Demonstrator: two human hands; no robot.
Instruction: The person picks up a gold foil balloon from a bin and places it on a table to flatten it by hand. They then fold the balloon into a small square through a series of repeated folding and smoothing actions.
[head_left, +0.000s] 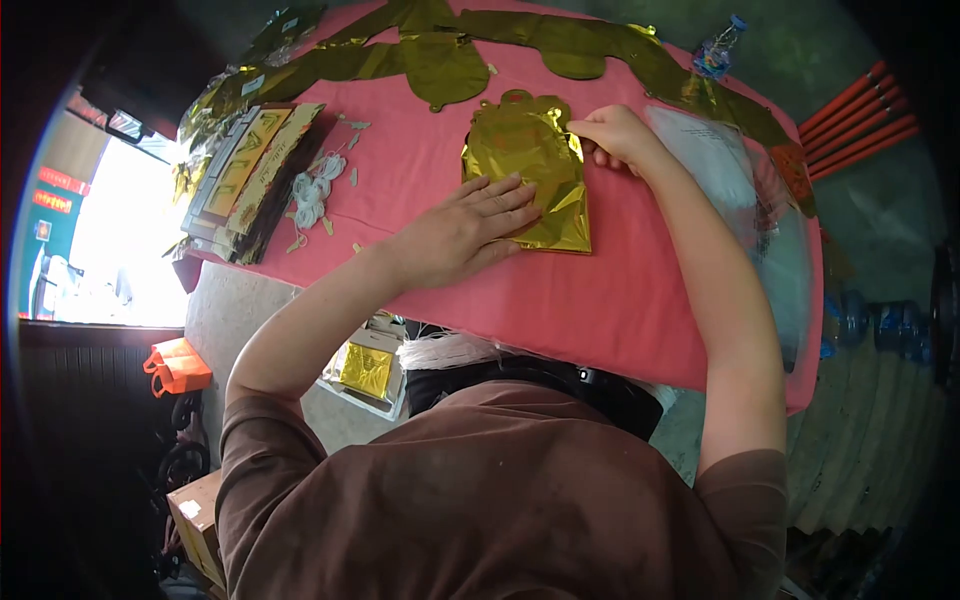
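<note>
A folded sheet of shiny gold foil (525, 160) with a scalloped top edge lies on the pink tablecloth (640, 300). My left hand (475, 225) rests flat on its lower left part, fingers stretched out. At the foil's upper right edge, my right hand (612, 138) is closed in a pinch on the foil. Left of the foil lie a bundle of white string (312, 188) and small pale strips. Beyond them leans a stack of printed cards (250, 180) in packaging.
Long gold foil banners (450, 70) stretch along the table's far edge. Clear plastic bags (710, 160) lie at the right, and a plastic bottle (718, 50) stands far right. Below the table edge sits a bin (385, 405) with gold foil packs; an orange bag (178, 366) is left.
</note>
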